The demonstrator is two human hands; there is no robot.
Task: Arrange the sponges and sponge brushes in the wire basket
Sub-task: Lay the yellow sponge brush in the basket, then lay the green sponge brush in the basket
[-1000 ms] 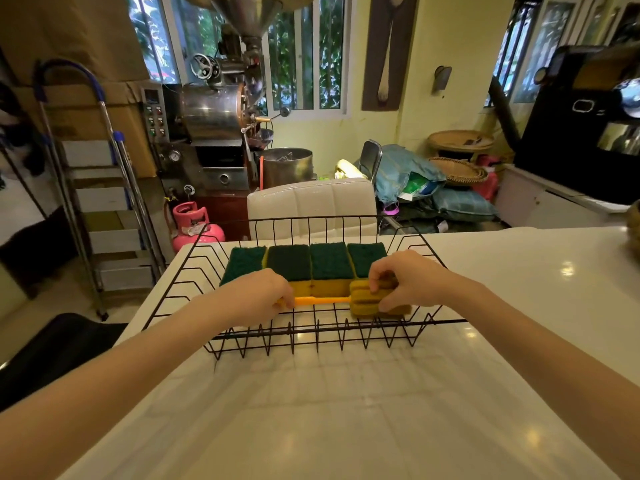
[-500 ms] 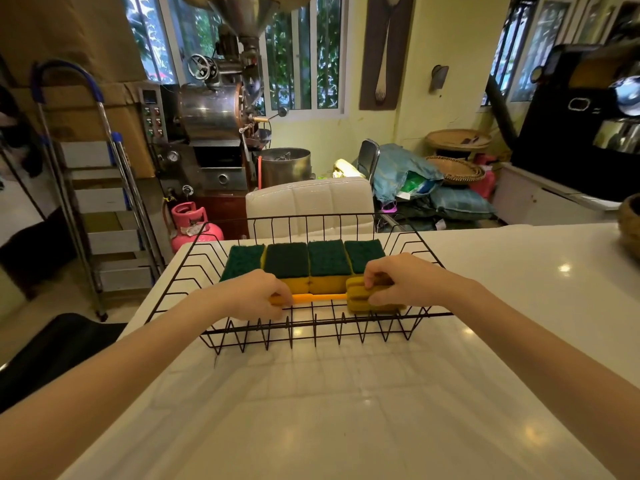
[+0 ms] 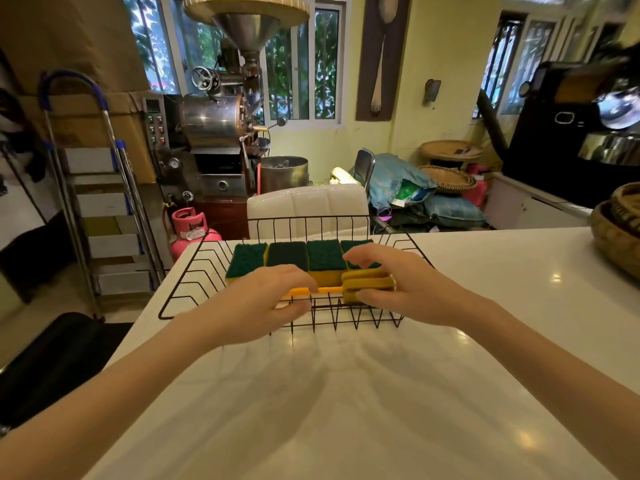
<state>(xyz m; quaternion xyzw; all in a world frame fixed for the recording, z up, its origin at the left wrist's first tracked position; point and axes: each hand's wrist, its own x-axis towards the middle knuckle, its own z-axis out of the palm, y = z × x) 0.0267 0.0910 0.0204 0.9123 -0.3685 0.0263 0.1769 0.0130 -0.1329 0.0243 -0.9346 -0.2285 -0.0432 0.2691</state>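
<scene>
A black wire basket (image 3: 194,271) stands on the white counter. Several yellow sponges with green scouring tops (image 3: 287,256) lie side by side in a row along its back. In front of them a sponge brush (image 3: 369,284) lies crosswise, its ribbed yellow head to the right and its orange handle (image 3: 329,290) pointing left. My left hand (image 3: 266,303) hovers over the handle's left end with fingers extended and loose. My right hand (image 3: 401,282) is above the brush head, fingers spread and lifted, thumb by the head's front edge.
A woven basket (image 3: 613,237) sits at the counter's far right edge. A white padded chair back (image 3: 308,206) stands just behind the wire basket. Beyond the counter are a pink gas cylinder (image 3: 188,226), a metal roasting machine and a stepladder.
Both hands were closed on the sponge brush, left on the handle and right on the head. Now their fingers have opened and lifted, and the brush rests in the basket.
</scene>
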